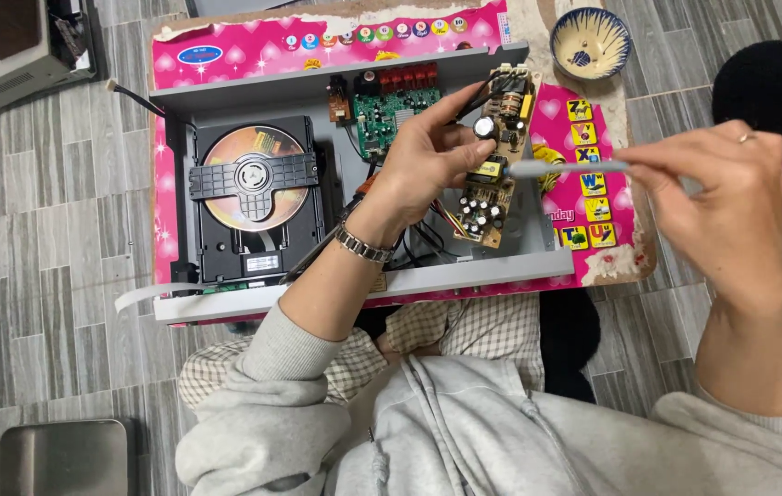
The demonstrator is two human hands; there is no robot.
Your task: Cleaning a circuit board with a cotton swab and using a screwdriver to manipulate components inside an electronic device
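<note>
An opened grey disc player [226,294] lies on a pink board [253,50] in front of me, with a disc drive [249,179] on its left holding an orange disc. My left hand [423,156] lifts and tilts a tan power circuit board [501,161] with capacitors and a transformer; wires trail from it into the case. My right hand [726,207] holds a thin grey tool [566,168] whose tip touches the tan board's edge. A green circuit board [389,115] sits at the back of the case.
A blue-and-white ceramic bowl [590,41] stands on the floor at the back right. A grey box [14,46] sits far left, a metal container [62,457] near left, and a black plush item [777,101] at the right. Tiled floor surrounds the board.
</note>
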